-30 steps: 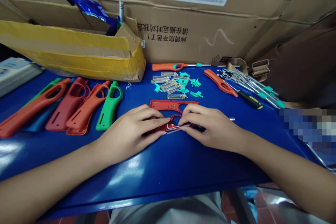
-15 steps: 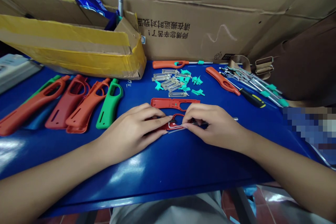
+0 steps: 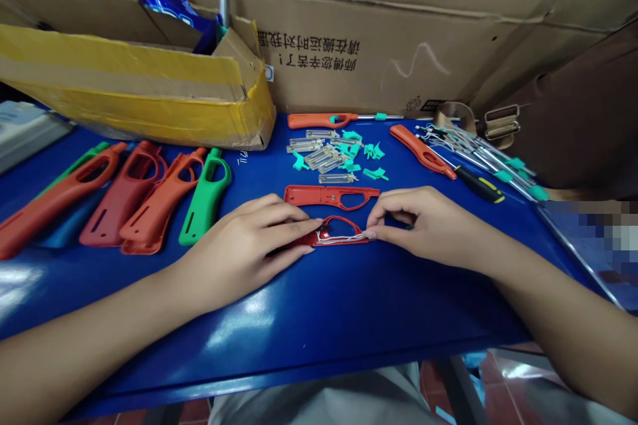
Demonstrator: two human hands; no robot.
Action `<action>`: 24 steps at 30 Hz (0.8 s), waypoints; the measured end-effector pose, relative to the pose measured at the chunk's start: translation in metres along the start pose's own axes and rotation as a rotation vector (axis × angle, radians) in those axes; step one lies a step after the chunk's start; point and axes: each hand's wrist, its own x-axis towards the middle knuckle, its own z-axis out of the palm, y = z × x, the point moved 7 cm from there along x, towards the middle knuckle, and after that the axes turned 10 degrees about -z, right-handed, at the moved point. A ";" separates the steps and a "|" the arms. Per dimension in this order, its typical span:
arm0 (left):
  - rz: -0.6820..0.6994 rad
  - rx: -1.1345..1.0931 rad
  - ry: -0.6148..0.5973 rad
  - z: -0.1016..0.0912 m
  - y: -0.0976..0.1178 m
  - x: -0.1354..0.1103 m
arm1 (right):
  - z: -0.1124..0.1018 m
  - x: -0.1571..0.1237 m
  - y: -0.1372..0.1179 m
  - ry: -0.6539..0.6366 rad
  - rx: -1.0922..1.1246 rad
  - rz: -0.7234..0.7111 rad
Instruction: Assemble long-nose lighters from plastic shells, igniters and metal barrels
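Observation:
On the blue table, my left hand (image 3: 249,246) grips the handle end of a red lighter shell half (image 3: 349,243), fingers over its far side and thumb along the near side. Thin white wires (image 3: 343,237) run across the shell below its trigger loop. Their right end meets the fingertips of my right hand (image 3: 428,226), which is closed in a pinch at the shell's narrow front end. Just beyond lies a second red shell half (image 3: 309,196), inner side up. My left fingers hide most of the held shell's handle.
Clear fuel tanks (image 3: 326,158) and teal plastic pieces (image 3: 373,151) lie behind the shells. Several coloured lighter shells (image 3: 204,202) are at left, before a yellow-taped box (image 3: 199,106). At right are a screwdriver (image 3: 478,184), an orange shell (image 3: 419,149) and metal tubes with wires (image 3: 483,153).
My right hand has moved right along the shell, drawing the white wires straighter and uncovering the front of the trigger loop. My left hand keeps its hold.

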 end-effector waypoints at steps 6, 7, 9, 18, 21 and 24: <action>0.010 -0.008 0.005 0.002 0.000 0.000 | 0.002 0.001 0.002 0.011 -0.002 0.026; 0.011 -0.012 0.009 0.001 0.000 0.000 | 0.002 0.001 0.001 0.017 -0.001 0.013; 0.006 -0.012 0.012 0.001 0.000 0.000 | 0.000 0.001 -0.002 0.020 -0.006 -0.030; 0.015 -0.016 0.021 -0.001 0.000 -0.001 | -0.006 -0.007 -0.013 -0.100 -0.128 -0.263; 0.017 -0.016 0.022 -0.001 0.000 0.000 | -0.002 -0.007 -0.016 -0.106 -0.217 -0.315; 0.014 -0.017 0.022 -0.001 0.000 0.000 | 0.001 -0.007 -0.019 -0.104 -0.258 -0.346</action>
